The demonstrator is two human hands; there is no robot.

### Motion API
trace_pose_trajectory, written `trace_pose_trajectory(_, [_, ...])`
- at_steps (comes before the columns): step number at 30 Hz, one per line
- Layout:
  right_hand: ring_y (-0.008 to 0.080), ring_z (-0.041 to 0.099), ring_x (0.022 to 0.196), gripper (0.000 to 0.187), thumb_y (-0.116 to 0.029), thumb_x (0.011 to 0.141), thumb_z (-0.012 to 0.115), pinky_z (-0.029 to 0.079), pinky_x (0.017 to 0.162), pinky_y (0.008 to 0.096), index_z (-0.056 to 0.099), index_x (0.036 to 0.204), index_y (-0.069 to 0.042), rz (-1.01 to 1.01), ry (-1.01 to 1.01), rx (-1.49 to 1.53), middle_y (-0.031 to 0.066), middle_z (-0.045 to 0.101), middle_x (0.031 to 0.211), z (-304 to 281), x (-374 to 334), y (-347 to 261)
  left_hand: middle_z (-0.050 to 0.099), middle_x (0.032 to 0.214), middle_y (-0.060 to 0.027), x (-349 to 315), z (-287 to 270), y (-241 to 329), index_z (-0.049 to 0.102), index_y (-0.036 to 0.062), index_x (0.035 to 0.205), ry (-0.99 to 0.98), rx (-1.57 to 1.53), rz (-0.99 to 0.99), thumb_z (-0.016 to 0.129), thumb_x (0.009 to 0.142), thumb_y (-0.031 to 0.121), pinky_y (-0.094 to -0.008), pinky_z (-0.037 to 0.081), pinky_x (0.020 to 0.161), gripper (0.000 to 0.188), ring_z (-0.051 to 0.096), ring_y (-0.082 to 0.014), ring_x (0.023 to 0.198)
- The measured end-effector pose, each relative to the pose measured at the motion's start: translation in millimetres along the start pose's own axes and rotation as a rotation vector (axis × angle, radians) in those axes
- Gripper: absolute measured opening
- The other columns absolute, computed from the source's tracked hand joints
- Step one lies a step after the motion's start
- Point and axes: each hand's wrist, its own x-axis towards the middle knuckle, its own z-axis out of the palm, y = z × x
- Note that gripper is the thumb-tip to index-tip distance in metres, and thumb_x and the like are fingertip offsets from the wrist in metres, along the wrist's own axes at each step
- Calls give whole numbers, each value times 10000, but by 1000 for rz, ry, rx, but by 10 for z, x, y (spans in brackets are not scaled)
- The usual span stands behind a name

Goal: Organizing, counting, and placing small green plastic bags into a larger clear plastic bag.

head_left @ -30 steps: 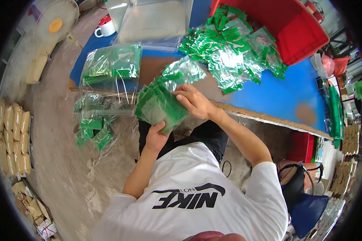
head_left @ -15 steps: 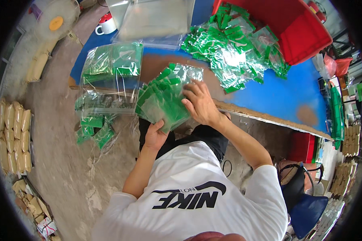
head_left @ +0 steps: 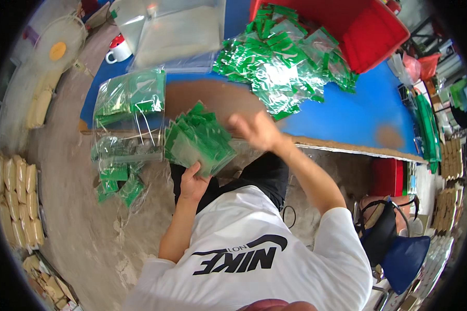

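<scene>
My left hand grips the lower edge of a fanned stack of green and clear plastic packets, its thumb lying on top. The stack is above my lap at the table's front edge. Just to the right of it, my right hand is in the air, apart from the packets; motion blurs its fingers, and nothing can be made out in them. A large clear bag with similar green packets inside lies at the table's left, its near end hanging over the edge. Farther right is a loose heap of green packets.
On the blue table a tipped red bin stands behind the heap. Clear plastic sheets and a white mug with a red top are at the back left. More green packets hang below the left edge. A blue chair stands right.
My right hand has come off the packet stack and is now to the right of it. The left hand keeps its hold on the stack. The whole view has shifted slightly.
</scene>
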Motion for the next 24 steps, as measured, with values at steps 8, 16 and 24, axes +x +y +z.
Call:
trace_pose_trajectory(8, [403, 467, 1216, 627, -556, 954, 515, 237, 1140, 627, 614, 1229, -2, -1, 168, -726, 237, 554, 1193, -193, 73, 704, 570, 1389, -97, 25, -314, 13, 513, 35, 1370, -34, -15, 54, 656, 849, 49, -467, 361, 1152, 540, 521, -281, 1301])
trace_pose_trajectory(16, [413, 558, 1039, 308, -288, 977, 554, 458, 932, 461, 666, 1064, -15, -188, 72, -154, 202, 608, 1041, 377, 55, 65, 572, 1367, -80, 72, -186, -40, 506, 46, 1377, -1, 16, 68, 669, 867, 42, -439, 343, 1165, 535, 506, -264, 1309])
trace_pose_trajectory(24, [454, 435, 1318, 778, -561, 912, 607, 356, 1106, 500, 493, 1337, 81, -25, 378, -693, 309, 449, 1419, -204, 496, 841, 574, 1361, -77, 13, 26, -8, 507, 47, 1368, -7, -1, 50, 684, 867, 39, -463, 375, 1136, 531, 528, -264, 1290])
